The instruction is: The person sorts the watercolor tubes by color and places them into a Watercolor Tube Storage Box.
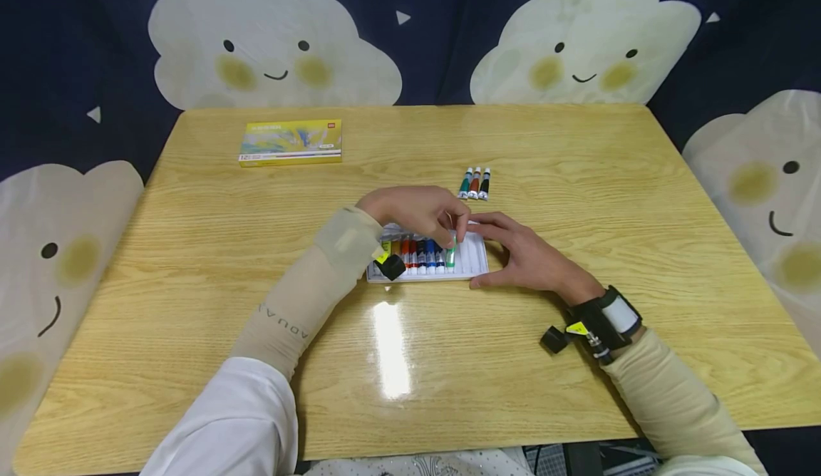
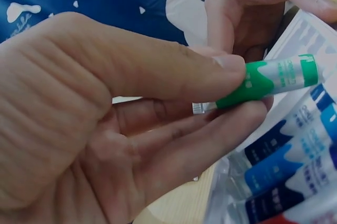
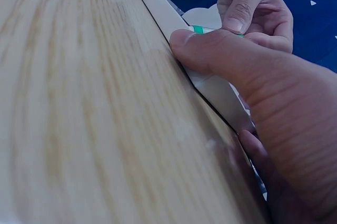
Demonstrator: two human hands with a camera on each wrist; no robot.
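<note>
My left hand (image 1: 423,211) pinches a green paint tube (image 2: 258,82) between thumb and fingers over the white plastic tray (image 1: 476,254). In the left wrist view its clear ridged cap points back toward the palm. Several paint tubes (image 1: 417,255) in yellow, orange, red and blue lie side by side in the tray, left of the green one. At the tray's right end, my right hand (image 1: 529,256) holds it, thumb at the near edge and fingers at the far side. The right wrist view shows that thumb (image 3: 184,42) against the tray's rim.
Beyond the tray, three paint tubes (image 1: 474,184), green, reddish brown and black, lie in a row on the wooden table (image 1: 545,141). A flat yellow box (image 1: 291,145) lies at the back left. A dark cloth with cloud faces hangs behind the table.
</note>
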